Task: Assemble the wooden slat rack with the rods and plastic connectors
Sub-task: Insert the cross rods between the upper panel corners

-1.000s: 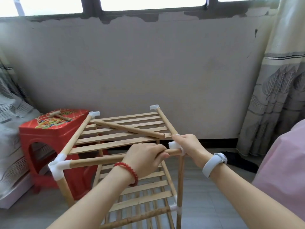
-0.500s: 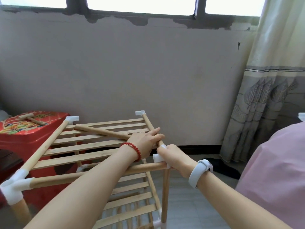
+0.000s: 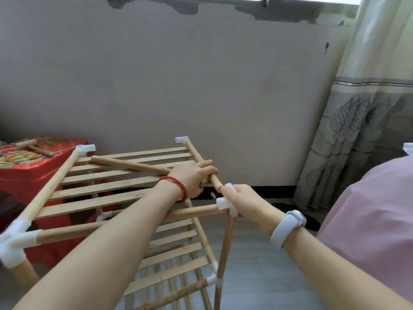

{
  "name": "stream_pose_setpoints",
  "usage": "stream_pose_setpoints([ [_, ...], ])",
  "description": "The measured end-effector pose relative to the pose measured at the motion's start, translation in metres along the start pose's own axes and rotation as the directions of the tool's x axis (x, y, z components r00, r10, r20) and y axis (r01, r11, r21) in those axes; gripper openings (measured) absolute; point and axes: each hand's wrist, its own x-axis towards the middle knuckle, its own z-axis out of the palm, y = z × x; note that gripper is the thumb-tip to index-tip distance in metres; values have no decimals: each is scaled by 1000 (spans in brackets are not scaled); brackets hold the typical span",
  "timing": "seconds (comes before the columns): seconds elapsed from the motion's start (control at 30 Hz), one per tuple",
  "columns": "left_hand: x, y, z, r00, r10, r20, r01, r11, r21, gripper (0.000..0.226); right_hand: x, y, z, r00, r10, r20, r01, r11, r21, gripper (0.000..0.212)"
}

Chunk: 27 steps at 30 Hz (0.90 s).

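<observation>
Right now my left hand [image 3: 194, 179] has its fingers [image 3: 206, 170] curled round the smooth round side rod [image 3: 201, 163] at the middle of the frame, just above its free end. My right hand [image 3: 242, 201] grips the white plastic corner connector [image 3: 223, 203] just below it, fingers wrapped over the top so its upper socket is hidden; whether the rod end has entered it I cannot tell. From that connector a front rod [image 3: 134, 222] runs left and a leg [image 3: 224, 253] drops toward the bottom edge. The rack [image 3: 111, 186], pale flat slats with grainy wood, fills the lower left; a loose rod [image 3: 129, 164] lies slanted across its top slats. At far left, a glossy red plastic stool [image 3: 24, 173] carrying a small wooden mallet [image 3: 29, 145] is cut off by the frame edge.
</observation>
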Motion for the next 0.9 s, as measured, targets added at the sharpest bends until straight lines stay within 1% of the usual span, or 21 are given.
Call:
stream_pose_setpoints([
  [0.03, -1, -2, -4, 999, -17, 35, 18, 999, -30, 61, 1, 2, -2, 1000, 19, 8, -20, 998, 62, 29],
  [0.1, -5, -5, -13, 991, -35, 132, 42, 998, -53, 72, 3, 6, -5, 999, 34, 20, -36, 991, 132, 25],
  [0.13, -9, -4, -17, 987, -38, 156, 47, 998, -51, 73, 3, 9, -5, 999, 34, 25, -38, 986, 162, 24],
  [0.17, -15, -2, -21, 991, -38, 125, 48, 996, -79, 69, 4, 10, -5, 999, 36, 27, -40, 981, 191, 24],
  [0.2, -23, 1, -25, 999, -34, 15, 36, 988, -149, 58, 4, 10, -4, 999, 39, 28, -44, 973, 225, 24],
  [0.23, -32, 6, -28, 986, -30, -167, -9, 974, -228, 44, 4, 10, -4, 999, 39, 27, -45, 965, 259, 23],
  [0.27, -43, 13, -32, 937, -40, -347, -60, 961, -271, 30, 4, 9, -4, 999, 39, 26, -45, 957, 288, 22],
  [0.3, -55, 19, -35, 901, -50, -431, -82, 955, -283, 22, 4, 9, -3, 999, 40, 23, -45, 951, 307, 22],
  [0.33, -65, 26, -38, 915, -62, -398, -62, 955, -290, 21, 4, 9, -2, 999, 40, 16, -43, 947, 317, 22],
  [0.37, -74, 32, -39, 959, -71, -275, -14, 955, -295, 26, 4, 9, -1, 999, 38, 11, -39, 945, 325, 21],
  [0.4, -80, 38, -37, 992, -68, -103, 38, 961, -272, 31, 4, 9, 0, 999, 36, 8, -37, 942, 333, 21],
  [0.43, -84, 41, -32, 998, -54, 19, 57, 970, -235, 35, 5, 9, 1, 999, 36, 6, -36, 942, 335, 20],
  [0.47, -85, 42, -27, 997, -40, 70, 53, 980, -194, 33, 5, 9, 1, 999, 37, 1, -35, 943, 332, 21],
  [0.53, -87, 39, -27, 998, -41, 39, 46, 988, -146, 29, 5, 9, 2, 999, 48, -3, -45, 943, 331, 22],
  [0.63, -90, 34, -35, 997, -76, -13, 72, 983, -167, 28, 6, 9, 2, 996, 82, -22, -69, 936, 346, 27],
  [0.73, -96, 30, -42, 996, -83, -19, 77, 974, -213, 29, 9, 8, 2, 992, 109, -56, -82, 929, 360, 28],
  [0.9, -98, 33, -39, 998, -70, -2, 68, 973, -220, 28, 13, 8, 8, 991, 123, -58, -91, 918, 385, 28],
])
